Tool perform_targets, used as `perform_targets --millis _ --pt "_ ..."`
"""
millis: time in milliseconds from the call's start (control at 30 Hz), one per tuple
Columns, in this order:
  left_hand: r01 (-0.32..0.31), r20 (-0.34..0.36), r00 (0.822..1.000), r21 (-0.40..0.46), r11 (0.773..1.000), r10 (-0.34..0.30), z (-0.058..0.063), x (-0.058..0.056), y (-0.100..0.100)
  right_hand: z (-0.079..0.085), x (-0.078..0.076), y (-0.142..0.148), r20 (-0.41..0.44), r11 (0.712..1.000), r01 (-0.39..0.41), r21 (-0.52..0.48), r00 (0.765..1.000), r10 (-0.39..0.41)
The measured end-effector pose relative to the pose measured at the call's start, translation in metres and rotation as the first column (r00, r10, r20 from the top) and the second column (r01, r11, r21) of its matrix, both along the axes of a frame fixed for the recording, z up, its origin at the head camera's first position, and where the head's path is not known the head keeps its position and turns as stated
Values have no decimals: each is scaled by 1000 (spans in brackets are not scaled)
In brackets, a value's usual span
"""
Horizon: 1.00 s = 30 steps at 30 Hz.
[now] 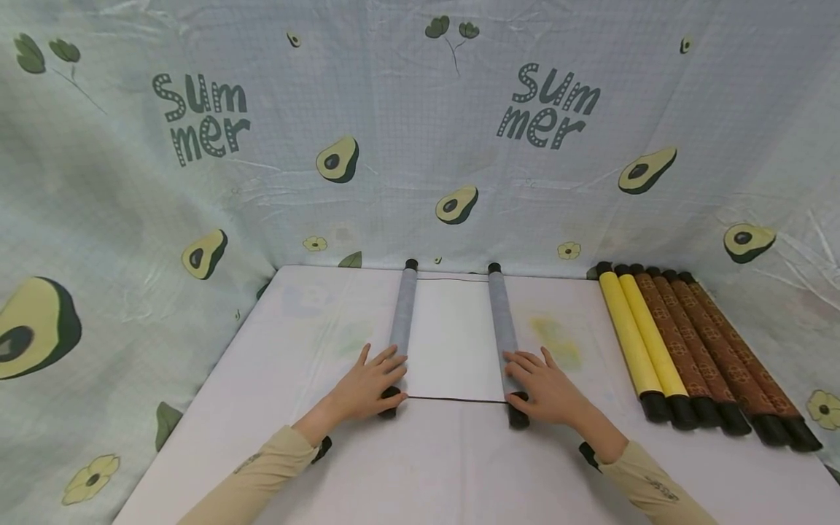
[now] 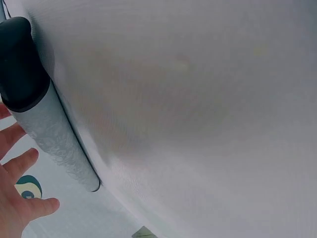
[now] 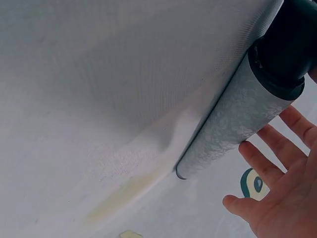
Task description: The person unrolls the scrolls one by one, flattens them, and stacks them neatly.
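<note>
A scroll lies partly unrolled on the table, its white sheet (image 1: 453,335) stretched between a left grey-blue roll (image 1: 403,310) and a right grey-blue roll (image 1: 502,310). Both rolls have black end knobs. My left hand (image 1: 370,383) rests on the near part of the left roll, fingers spread and thumb by the knob (image 1: 390,402). On the right roll, my right hand (image 1: 547,386) lies the same way, its thumb near the other knob (image 1: 518,412). Both wrist views show extended, spread fingers beside the left roll (image 2: 59,134) and the right roll (image 3: 233,119).
At the table's right side lie two yellow rolls (image 1: 630,328) and several brown patterned rolls (image 1: 702,343), side by side with black ends. A pale cloth backdrop (image 1: 394,95) printed with avocados rises behind the white table (image 1: 420,467) and along its sides.
</note>
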<state>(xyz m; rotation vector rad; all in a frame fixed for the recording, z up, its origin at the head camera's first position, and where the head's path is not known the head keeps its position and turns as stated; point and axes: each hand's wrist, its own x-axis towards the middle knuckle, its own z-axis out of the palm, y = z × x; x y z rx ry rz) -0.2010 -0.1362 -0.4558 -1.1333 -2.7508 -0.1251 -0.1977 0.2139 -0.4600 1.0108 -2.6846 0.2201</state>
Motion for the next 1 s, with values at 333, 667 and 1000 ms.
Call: perform_targets --millis 333,667,1000 --pt "21 2 1000 12 1000 -21 3 2 -6 -1 2 4 -44 999 -29 -15 999 28" --pt "4 -28 1000 -11 1000 -5 4 4 -15 -1 8 13 -42 998 -24 -58 999 22" --pt "16 -53 998 -35 999 -18 3 4 -20 0 8 19 -37 1000 -11 -13 999 11"
